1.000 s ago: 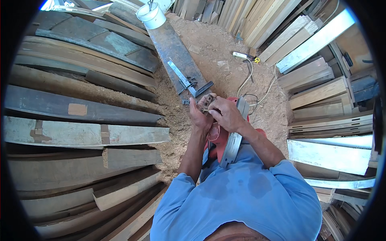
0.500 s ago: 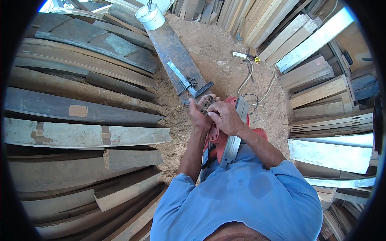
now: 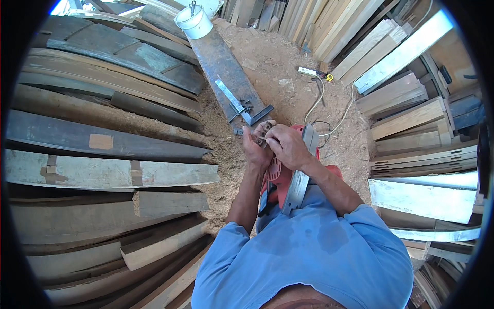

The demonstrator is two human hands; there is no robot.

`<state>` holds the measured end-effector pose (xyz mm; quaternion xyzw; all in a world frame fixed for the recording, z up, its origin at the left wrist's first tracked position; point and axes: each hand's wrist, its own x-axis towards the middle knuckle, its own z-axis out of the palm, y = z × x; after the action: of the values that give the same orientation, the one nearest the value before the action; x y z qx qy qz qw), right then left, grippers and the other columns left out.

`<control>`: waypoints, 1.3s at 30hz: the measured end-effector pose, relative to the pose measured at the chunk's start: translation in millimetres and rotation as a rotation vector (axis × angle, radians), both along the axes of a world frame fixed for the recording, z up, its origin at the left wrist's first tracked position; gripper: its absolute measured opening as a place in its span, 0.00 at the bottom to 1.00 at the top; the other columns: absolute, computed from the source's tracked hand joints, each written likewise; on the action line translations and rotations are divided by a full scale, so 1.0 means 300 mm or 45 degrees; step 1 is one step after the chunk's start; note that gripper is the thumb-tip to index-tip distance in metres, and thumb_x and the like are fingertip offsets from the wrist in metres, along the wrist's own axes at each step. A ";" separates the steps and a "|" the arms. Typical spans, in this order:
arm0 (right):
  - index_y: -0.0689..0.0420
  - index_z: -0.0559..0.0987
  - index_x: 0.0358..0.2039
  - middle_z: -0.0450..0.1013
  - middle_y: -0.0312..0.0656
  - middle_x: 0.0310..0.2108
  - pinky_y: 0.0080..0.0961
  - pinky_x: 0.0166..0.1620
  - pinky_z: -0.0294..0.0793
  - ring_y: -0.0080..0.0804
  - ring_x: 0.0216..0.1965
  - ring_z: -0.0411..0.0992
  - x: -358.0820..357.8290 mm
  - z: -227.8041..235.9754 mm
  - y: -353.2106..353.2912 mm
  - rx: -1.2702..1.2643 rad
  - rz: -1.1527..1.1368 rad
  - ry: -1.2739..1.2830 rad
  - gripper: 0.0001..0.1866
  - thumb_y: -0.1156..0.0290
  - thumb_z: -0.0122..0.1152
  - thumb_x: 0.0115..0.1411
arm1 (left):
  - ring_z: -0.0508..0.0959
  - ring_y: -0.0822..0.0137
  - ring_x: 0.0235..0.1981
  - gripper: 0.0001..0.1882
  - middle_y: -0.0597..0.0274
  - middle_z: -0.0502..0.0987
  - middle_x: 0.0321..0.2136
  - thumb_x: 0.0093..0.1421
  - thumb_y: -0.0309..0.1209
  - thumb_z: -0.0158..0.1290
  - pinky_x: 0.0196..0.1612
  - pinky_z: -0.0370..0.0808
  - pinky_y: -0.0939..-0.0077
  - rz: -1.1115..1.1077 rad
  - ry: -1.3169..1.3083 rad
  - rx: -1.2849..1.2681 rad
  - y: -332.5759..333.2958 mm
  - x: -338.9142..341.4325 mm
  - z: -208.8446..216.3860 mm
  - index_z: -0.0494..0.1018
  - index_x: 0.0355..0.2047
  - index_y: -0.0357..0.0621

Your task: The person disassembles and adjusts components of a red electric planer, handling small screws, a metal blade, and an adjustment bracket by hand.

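Note:
My left hand [image 3: 255,151] is palm up, its fingers curled around a small dark metal part with round holes [image 3: 265,126]. The right hand [image 3: 289,148] bends over it, thumb and fingers pinched against the part and covering much of it. Whether those fingertips hold something small as well is hidden. Below both hands, a red power planer [image 3: 278,180] with a long flat grey metal sole [image 3: 297,188] rests tilted on my lap, partly behind my right forearm.
Ahead, a long dark board [image 3: 218,59] carries a metal square [image 3: 231,98] and a white bucket [image 3: 193,23]. A power strip [image 3: 307,70], a yellow tape measure [image 3: 329,77] and a pale cord [image 3: 322,95] lie on the sawdust-covered floor. Stacked planks [image 3: 103,172] flank both sides.
My right fingers have shifted slightly over the metal part and cover more of it. The left hand still cradles it, and the planer stays in place.

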<state>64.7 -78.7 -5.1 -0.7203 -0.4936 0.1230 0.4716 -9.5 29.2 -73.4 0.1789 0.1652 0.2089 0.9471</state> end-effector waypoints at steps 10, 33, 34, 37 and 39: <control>0.61 0.78 0.35 0.74 0.53 0.32 0.45 0.44 0.73 0.53 0.38 0.75 -0.014 -0.009 -0.032 -0.010 -0.006 0.127 0.06 0.73 0.59 0.60 | 0.78 0.51 0.45 0.44 0.46 0.79 0.40 0.69 0.64 0.27 0.55 0.73 0.57 0.063 0.032 -0.146 -0.013 0.008 0.032 0.73 0.45 0.30; 0.61 0.76 0.34 0.74 0.51 0.31 0.44 0.41 0.73 0.54 0.36 0.74 -0.050 -0.011 0.006 0.073 0.064 0.028 0.06 0.72 0.58 0.60 | 0.79 0.54 0.46 0.43 0.49 0.79 0.42 0.68 0.66 0.30 0.55 0.75 0.58 -0.031 -0.013 0.017 -0.016 -0.013 0.013 0.72 0.47 0.33; 0.61 0.76 0.34 0.74 0.51 0.30 0.44 0.41 0.73 0.54 0.36 0.74 -0.056 -0.012 0.006 0.098 0.079 -0.015 0.06 0.72 0.58 0.60 | 0.79 0.54 0.46 0.43 0.49 0.79 0.42 0.68 0.66 0.30 0.55 0.75 0.58 -0.033 -0.008 0.050 -0.017 -0.015 0.018 0.72 0.48 0.33; 0.61 0.77 0.34 0.73 0.50 0.30 0.44 0.41 0.73 0.53 0.35 0.74 0.004 -0.017 -0.003 0.035 -0.036 0.037 0.06 0.72 0.58 0.60 | 0.80 0.56 0.44 0.43 0.51 0.80 0.41 0.68 0.66 0.30 0.53 0.75 0.59 0.002 -0.035 -0.020 -0.004 -0.008 0.000 0.72 0.48 0.33; 0.60 0.77 0.33 0.73 0.50 0.29 0.44 0.40 0.72 0.52 0.35 0.74 0.051 -0.016 -0.012 -0.003 -0.146 -0.036 0.05 0.72 0.58 0.60 | 0.79 0.55 0.46 0.42 0.51 0.79 0.43 0.68 0.65 0.30 0.54 0.74 0.60 -0.043 -0.008 -0.011 0.000 -0.020 -0.005 0.73 0.48 0.33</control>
<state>80.1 -82.2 -10.1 -0.7497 -0.4580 0.0862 0.4699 -15.6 29.2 -75.0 0.1769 0.1601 0.1925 0.9518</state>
